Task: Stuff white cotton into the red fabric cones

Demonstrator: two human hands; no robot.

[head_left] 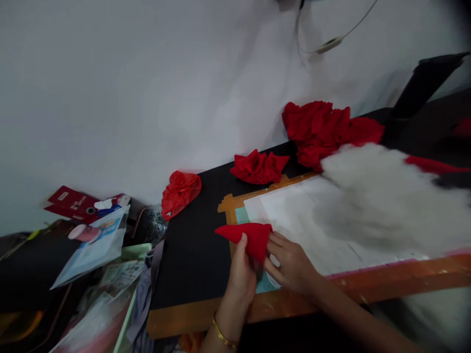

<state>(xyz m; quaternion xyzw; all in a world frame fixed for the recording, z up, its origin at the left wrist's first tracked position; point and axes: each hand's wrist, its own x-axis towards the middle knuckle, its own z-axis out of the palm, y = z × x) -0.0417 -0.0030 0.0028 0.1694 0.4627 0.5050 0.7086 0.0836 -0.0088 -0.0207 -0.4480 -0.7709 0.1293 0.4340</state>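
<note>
Left hand (241, 274): closed on the cone (250, 235), thumb up on its near face, fingers behind. A bangle (222, 336) sits on the wrist. Right hand (290, 264): fingers narrow, pinching the cone's wide end from the right. Both hands touch the cone.

Cone: held just above the bench (191, 255), near its front edge and left of centre. It is over the left front corner of the orange frame (386, 282).

Surroundings:
- A white sheet (294, 215) lies inside the frame, just right of the hands.
- White stuffing (386, 196) covers the right part of the sheet. It is blurred and stands near the right forearm.
- A ruffle (259, 166), red, lies behind the frame toward the back edge.
- A larger red pile (327, 130) sits at the back edge against the wall.
- A black stand (423, 83) rises at the back right corner.
- A red bag (181, 192) rests at the back left corner.

Cone condition: red cloth, point to the left, widening to the right. The surface is smooth and the lower wide end is hidden by the fingers.

Room: bare black top lies left of the cone as far as the left edge. Beyond that edge, clutter (95, 245) of packets and papers lies lower down, well apart from the hands. The front edge runs close under both wrists.
</note>
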